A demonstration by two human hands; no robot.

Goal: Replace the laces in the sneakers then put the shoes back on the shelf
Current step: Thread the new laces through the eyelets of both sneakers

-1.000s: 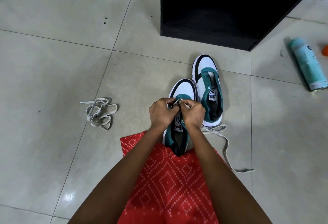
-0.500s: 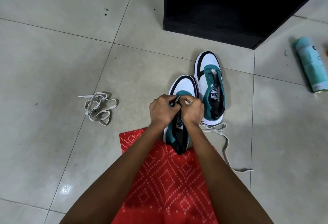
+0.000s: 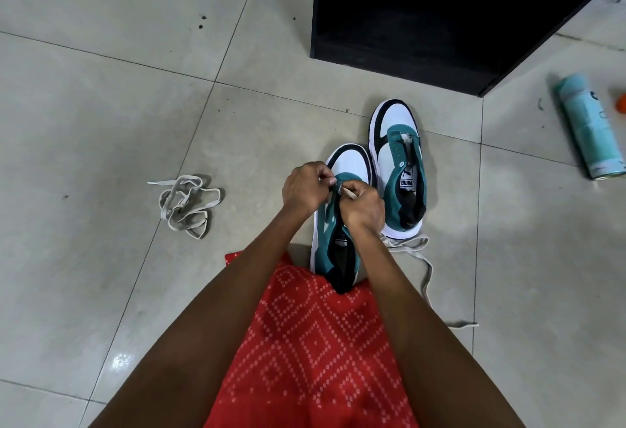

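Person is seated on the floor (image 3: 101, 105), both hands over the near sneaker (image 3: 352, 170), which stands toe away from them, just in front of the red garment (image 3: 315, 343). The left hand (image 3: 306, 190) has its fingers (image 3: 323, 177) curled in and pinching the teal upper at the top eyelets. Whether it also has a bit of lace is too small to tell. The right hand (image 3: 362, 205) pinches the tip end of the grey lace (image 3: 426, 275) right at that spot, knuckles up. The rest of that lace trails off to the right, behind the heel of the far sneaker (image 3: 398, 129), and loops down across the tile. The far sneaker stands just beside the near one, touching or nearly so, with no lace in its eyelets. A second lace (image 3: 186, 207) lies bunched on the floor, well apart to the left. The black shelf (image 3: 406, 37) stands beyond the shoes, and a teal spray can (image 3: 591, 129) lies to the right.

Step looks like threading the first eyelets, so the task is early.

Handling: the lace is flat, limp and light, and only its stiff tip will push through a hole, so take it close to the tip. The upper is soft and folds, so it needs bracing beside the eyelet. The shoes are light with firm soles. Lift them by the heel collar.
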